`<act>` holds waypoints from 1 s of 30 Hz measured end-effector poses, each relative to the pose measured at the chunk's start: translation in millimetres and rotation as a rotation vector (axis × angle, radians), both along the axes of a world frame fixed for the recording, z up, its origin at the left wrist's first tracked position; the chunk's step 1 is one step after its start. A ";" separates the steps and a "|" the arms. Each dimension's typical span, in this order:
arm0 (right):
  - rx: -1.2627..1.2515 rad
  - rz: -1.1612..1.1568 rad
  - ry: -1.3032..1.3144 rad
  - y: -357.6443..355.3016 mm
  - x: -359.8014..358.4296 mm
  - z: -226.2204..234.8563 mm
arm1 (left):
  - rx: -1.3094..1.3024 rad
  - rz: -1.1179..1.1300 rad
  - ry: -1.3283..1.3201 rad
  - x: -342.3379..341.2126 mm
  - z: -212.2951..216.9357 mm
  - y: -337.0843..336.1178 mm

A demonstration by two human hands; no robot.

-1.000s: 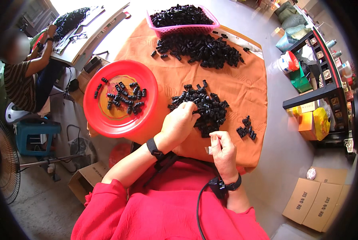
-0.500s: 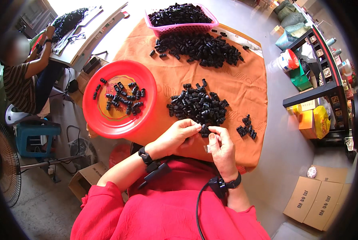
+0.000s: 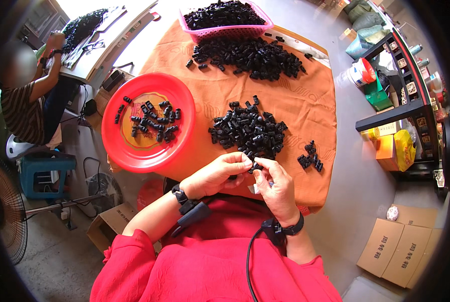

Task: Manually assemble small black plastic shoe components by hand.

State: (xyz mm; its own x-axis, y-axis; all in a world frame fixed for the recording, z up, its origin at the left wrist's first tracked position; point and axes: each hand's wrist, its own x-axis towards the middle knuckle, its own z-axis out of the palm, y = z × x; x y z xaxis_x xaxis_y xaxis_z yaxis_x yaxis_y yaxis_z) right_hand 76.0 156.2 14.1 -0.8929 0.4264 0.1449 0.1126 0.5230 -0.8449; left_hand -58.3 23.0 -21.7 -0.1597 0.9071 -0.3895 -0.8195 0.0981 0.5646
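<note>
Head view: our left hand (image 3: 217,176) and right hand (image 3: 277,189) pinch one black piece (image 3: 255,166) between closed fingers; few pieces lie in the red plate (image 3: 115,146), many wait on the counter (image 3: 305,108).

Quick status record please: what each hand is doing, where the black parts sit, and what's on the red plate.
left hand: pinching a small black part together with the other hand
right hand: fingertips on the same part
near pile: loose black parts on the orange cloth, just beyond the hands
small group: a few parts at right
far pile: in front of the pink basket, also full
red plate: holds a scatter of black parts
</note>
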 end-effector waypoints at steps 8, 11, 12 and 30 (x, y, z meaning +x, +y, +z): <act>-0.285 -0.026 -0.021 -8.0 1.5 7.5 | 0.015 0.031 -0.053 0.9 9.1 -0.4; -0.375 -0.022 0.005 -8.3 1.5 8.1 | -0.028 0.020 -0.037 0.7 10.3 -1.3; -0.379 -0.020 0.009 -8.0 2.1 7.3 | 0.008 0.005 -0.028 0.6 6.4 -2.0; -0.194 0.043 0.062 -0.8 4.9 4.6 | 0.053 -0.056 -0.056 0.5 1.2 -5.9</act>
State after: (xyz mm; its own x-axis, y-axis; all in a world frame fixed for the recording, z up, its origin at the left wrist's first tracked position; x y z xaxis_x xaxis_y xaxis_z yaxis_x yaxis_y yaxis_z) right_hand 80.9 155.4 18.7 -0.9027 0.4133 0.1193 0.0380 0.3529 -0.9349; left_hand -57.8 17.0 -20.5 -0.0874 0.9337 -0.3473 -0.8439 0.1158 0.5238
